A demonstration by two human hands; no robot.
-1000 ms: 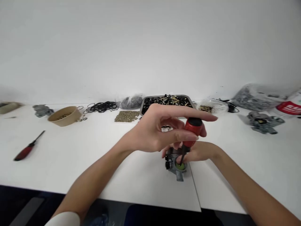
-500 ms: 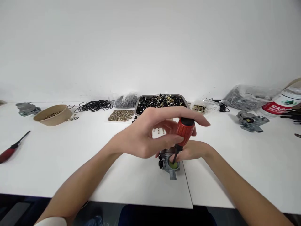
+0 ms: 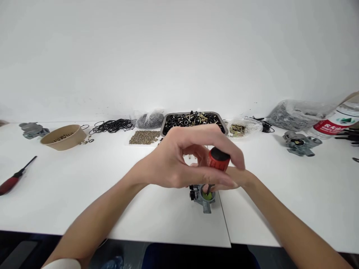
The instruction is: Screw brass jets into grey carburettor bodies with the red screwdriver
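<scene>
Curled lower since earlier, the left grip (image 3: 174, 158) is clamped on the screwdriver (image 3: 218, 160), whose slip may be caused if the carburetor (image 3: 206, 206), at seven o'clock, is loosely steadied by the right hand (image 3: 238, 177), its closure hidden.

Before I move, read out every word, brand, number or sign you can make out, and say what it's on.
"农夫山": on the bottle's red label; anything after it is unclear.
Green emblem: same bottle, no readable wording.
Held screwdriver: any marks too blurred to read.
Metal part: nothing legible.
</scene>
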